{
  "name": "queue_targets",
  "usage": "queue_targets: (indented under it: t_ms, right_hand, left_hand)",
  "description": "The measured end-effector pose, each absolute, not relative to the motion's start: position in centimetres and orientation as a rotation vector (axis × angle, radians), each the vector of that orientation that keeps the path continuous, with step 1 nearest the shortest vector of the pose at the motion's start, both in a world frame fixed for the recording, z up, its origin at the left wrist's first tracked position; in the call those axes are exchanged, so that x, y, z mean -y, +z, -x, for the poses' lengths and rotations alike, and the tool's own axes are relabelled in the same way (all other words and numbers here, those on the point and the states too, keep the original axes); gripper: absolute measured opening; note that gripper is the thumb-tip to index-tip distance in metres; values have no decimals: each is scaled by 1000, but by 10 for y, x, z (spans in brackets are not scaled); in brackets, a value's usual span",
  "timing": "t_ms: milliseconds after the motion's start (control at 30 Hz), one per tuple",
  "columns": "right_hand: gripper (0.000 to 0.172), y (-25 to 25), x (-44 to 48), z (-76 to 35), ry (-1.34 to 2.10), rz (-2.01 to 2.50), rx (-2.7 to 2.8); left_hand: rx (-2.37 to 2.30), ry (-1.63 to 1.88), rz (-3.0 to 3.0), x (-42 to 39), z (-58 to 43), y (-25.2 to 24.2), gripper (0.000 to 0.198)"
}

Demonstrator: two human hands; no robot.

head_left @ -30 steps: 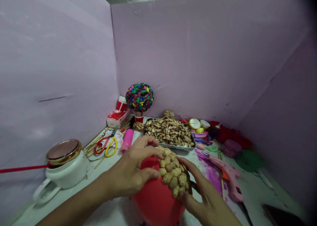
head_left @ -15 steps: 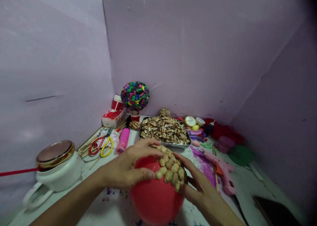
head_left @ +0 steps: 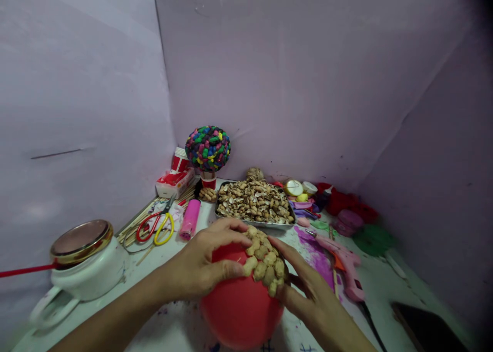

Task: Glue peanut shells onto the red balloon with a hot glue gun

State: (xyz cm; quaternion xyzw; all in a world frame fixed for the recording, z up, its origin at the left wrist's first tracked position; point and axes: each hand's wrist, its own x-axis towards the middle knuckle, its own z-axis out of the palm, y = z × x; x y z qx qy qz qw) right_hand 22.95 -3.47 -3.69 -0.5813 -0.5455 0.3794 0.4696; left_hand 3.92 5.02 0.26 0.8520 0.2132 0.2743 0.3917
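Observation:
A red balloon (head_left: 241, 313) sits low in the middle, its upper right side covered with peanut shells (head_left: 265, 264) set close together. My left hand (head_left: 208, 259) lies over the balloon's upper left, fingers curved across the top. Its thumb tip touches a shell at the edge of the covered patch. Around the right side curls my right hand (head_left: 302, 285), with fingers and thumb against the shells. Both hands hold the balloon between them; whatever is behind the fingers is hidden. Just beyond stands a metal tray (head_left: 269, 224) heaped with loose peanut shells.
Left are a white mug (head_left: 87, 275) with a lidded top, scissors (head_left: 156, 228), a pink roll (head_left: 190, 219) and wooden sticks. A multicoloured ball tree (head_left: 208, 149) stands behind. On the right lie a pink glue gun (head_left: 342, 262), a dark phone-like slab (head_left: 427, 326) and balloons. Lilac panels enclose the table.
The whole view has shifted slightly. My left thumb has moved a little along the edge of the shells, and the balloon looks slightly turned. Both hands keep their hold.

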Motion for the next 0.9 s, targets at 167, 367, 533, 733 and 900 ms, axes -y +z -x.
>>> queue_targets:
  t_ms: [167,367,533,733,900]
  right_hand:
    - [55,-31,36,-227,936,1443,1347]
    - [55,-29,37,-223,929,1469,1357]
    - [57,-30,36,-223,921,1464,1382]
    - [58,-34,36,-225,934,1444,1368]
    - [54,-34,39,-225,968,1433,1354]
  left_hand:
    - [-589,646,-2158,-49,-38,4,31]
    - [-692,656,-2087,-38,-43,8,28]
    - [-725,671,-2058,-34,-45,7,28]
    - [-686,656,-2057,-41,-42,7,28]
    - [-711,636,-2065,-38,-44,9,27]
